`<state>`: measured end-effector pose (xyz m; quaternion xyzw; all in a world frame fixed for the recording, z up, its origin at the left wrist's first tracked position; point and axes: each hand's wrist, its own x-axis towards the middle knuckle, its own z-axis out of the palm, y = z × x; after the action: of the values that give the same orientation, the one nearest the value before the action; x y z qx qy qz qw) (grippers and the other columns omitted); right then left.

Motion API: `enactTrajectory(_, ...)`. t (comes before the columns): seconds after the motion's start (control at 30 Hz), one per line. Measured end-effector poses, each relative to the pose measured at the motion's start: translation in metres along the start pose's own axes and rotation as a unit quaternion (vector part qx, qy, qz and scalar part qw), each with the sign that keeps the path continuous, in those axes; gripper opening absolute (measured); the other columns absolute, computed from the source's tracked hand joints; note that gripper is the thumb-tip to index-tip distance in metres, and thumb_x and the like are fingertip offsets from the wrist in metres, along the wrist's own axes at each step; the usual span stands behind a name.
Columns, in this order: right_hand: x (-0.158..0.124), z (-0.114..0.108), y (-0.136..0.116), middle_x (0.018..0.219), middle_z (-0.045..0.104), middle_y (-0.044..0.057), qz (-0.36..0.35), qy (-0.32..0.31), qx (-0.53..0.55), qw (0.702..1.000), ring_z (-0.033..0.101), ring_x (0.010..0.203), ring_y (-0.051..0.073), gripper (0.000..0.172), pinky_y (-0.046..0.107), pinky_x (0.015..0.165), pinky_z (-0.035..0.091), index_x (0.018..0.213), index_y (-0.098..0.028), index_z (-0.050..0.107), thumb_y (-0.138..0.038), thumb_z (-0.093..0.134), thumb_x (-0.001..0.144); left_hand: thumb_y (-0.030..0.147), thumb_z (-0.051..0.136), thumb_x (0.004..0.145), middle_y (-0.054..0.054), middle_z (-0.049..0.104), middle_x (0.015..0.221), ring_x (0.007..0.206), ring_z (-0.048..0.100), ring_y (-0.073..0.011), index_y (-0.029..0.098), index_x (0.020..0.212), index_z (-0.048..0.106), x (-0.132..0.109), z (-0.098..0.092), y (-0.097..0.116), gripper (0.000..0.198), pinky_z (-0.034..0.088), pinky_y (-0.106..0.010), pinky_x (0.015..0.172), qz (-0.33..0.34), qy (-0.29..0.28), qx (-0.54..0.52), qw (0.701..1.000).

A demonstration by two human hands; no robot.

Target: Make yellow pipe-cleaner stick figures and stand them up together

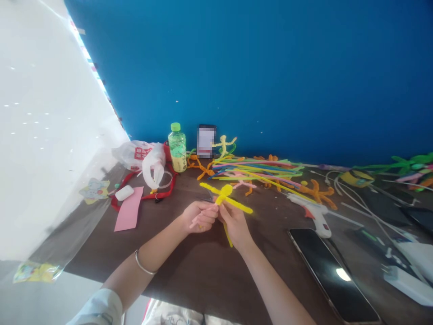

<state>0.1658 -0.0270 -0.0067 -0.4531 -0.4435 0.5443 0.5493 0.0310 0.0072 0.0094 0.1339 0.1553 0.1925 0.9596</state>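
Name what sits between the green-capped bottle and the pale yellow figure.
In the head view, a dark-edged panel stands between bottle and pale figure, an orange fuzzy shape lower down.

Wide-armed fuzzy yellow figure [223,194], pink strand [203,215] apparently at its middle

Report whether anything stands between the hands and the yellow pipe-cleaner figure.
Nothing visible does: the left hand and right hand both hold the yellow pipe-cleaner figure. The glue gun lies apart, to the right.
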Motion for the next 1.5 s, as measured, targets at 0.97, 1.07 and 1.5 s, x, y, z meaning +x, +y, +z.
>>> enactTrajectory(0.97,0.005,-0.009,0.001,0.089,0.058,0.005,-0.154,0.074,-0.157,0.973,0.055,0.085,0.018,0.014,0.031,0.074,0.044,0.079,-0.019,0.063,-0.031,0.058,0.073,0.036,0.054,0.073,0.005,0.037,0.046,0.037,0.030,-0.0043,0.014,0.065,0.051,0.015,-0.004,-0.012,0.024,0.024,-0.019,0.041,0.285,0.188,0.364,0.867)
enactTrajectory(1.07,0.007,-0.009,0.002,0.084,0.059,0.004,-0.104,0.061,-0.107,0.987,0.055,0.074,0.016,0.020,0.030,0.064,0.044,0.081,-0.020,0.064,-0.036,0.061,0.071,0.030,0.057,0.071,0.008,0.028,0.045,0.036,0.021,-0.0017,0.012,0.066,0.049,0.013,-0.004,-0.008,0.020,0.015,-0.016,0.037,0.222,0.116,0.239,0.938)
enactTrajectory(1.5,0.000,-0.004,-0.009,0.090,0.066,0.004,0.105,-0.099,0.107,0.984,0.058,0.075,0.015,0.027,0.025,0.065,0.044,0.082,-0.024,0.068,-0.042,0.068,0.063,0.015,0.043,0.077,0.009,0.010,0.047,0.033,0.002,-0.0021,0.015,0.057,0.035,0.001,-0.006,-0.002,0.021,0.009,-0.012,0.028,-0.021,0.013,0.002,1.000)
